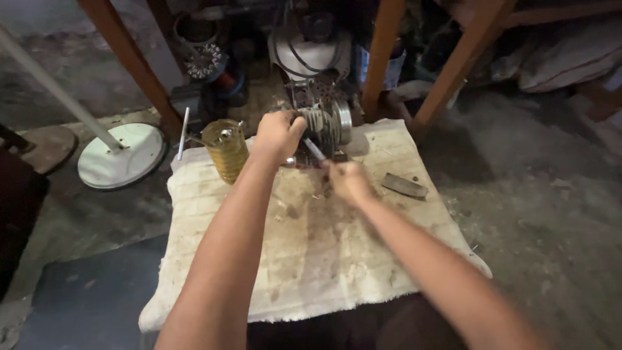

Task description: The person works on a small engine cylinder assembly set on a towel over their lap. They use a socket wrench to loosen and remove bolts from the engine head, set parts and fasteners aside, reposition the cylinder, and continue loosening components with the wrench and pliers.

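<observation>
A grey finned metal motor part [327,122] stands at the far edge of a dirty white woven sack [317,253] spread on the floor. My left hand [276,135] grips the part's left side. My right hand [346,180] is closed around a thin metal tool [313,148], whose tip points up into the part. Both arms reach forward over the sack.
A yellowish ribbed jar [226,150] with small metal pieces stands left of the part. A flat dark metal piece [404,186] lies on the sack at right. A white round fan base [121,155] with a pole sits at left. Orange wooden legs [133,61] and clutter stand behind.
</observation>
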`<state>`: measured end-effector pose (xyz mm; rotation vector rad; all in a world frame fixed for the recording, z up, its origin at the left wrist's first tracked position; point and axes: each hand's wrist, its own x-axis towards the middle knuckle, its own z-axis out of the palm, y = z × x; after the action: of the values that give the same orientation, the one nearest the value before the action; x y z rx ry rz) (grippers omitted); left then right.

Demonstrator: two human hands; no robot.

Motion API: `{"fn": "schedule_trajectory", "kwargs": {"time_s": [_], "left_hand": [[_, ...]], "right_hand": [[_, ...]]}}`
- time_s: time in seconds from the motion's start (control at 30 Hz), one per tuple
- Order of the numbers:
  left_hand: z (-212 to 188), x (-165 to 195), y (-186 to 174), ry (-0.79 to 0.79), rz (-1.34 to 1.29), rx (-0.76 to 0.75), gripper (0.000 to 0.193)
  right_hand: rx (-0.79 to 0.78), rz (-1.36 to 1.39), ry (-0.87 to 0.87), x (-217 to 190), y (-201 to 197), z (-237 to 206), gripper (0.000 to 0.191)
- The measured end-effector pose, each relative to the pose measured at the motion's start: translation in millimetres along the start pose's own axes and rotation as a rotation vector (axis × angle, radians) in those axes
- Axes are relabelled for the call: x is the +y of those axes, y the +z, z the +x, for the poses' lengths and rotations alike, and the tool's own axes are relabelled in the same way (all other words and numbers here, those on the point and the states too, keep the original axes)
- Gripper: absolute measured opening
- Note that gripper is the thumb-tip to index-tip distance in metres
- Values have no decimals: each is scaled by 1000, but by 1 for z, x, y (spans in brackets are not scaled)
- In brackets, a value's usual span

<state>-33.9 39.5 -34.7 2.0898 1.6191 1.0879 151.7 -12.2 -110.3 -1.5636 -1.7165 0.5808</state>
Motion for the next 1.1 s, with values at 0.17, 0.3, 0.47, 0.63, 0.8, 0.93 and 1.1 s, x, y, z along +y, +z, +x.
{"fn": "schedule_trajectory", "kwargs": {"time_s": [0.17, 0.3, 0.47, 0.63, 0.8, 0.93, 1.1], "left_hand": [[-3, 2, 1, -4, 1, 48, 38], [-5, 2, 1, -16, -24, 15, 41], [-10, -3, 1, -89, -64, 7, 44], [-9, -7, -4, -43, -89, -32, 45], [-8, -13, -3, -241, -130, -122, 47], [-6, -22, 1, -93, -218, -58, 43], [-12, -20, -3, -2, -128, -26, 57]], "right_hand": [[-168, -716, -317, -37, -101, 51, 65], [-167, -1050, -458, -106, -125, 93, 72], [-224, -1282, -677, -165, -95, 118, 55], [-208, -1294, -849, -168, -102, 107, 54], [-208, -1211, -850, -152, -145, 95, 59], [-233, -1010, -632, -98, -147, 64, 57], [-308, -187, -16, 2, -71, -3, 49]]}}
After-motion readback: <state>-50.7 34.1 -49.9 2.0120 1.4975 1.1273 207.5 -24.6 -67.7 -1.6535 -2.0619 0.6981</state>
